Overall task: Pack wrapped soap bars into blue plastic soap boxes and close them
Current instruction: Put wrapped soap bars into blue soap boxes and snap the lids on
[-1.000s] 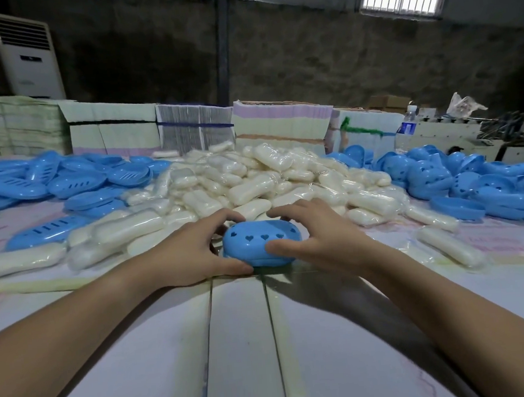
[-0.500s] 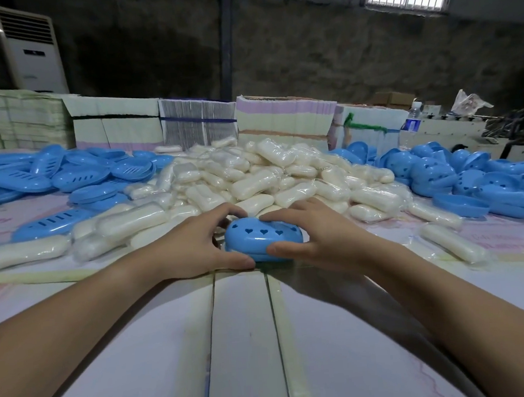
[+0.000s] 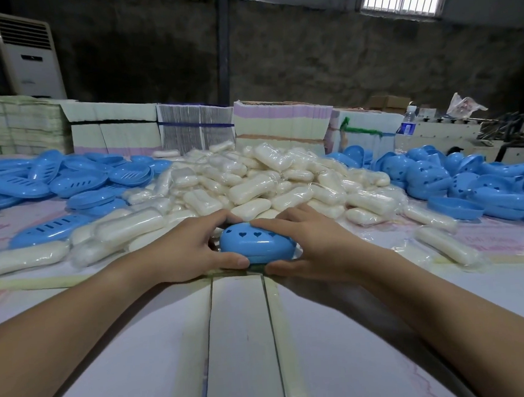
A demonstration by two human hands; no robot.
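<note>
The left hand [image 3: 183, 251] curls round the left end of the blue soap box [image 3: 256, 244] on the table's [image 3: 243, 340] near edge, before the soap pile [image 3: 253, 180]. The right hand [image 3: 314, 244] grips its right end. The shell looks light, stiff and slick, best squeezed at the rim seam

front: table [image 3: 245, 356] surface left bare toward the near edge | ahead: way blocked by heaped wrapped soap bars [image 3: 253, 180] | left: crowded with blue tray halves [image 3: 65, 179] | right: jammed by blue lid pile [image 3: 460, 179]
</note>
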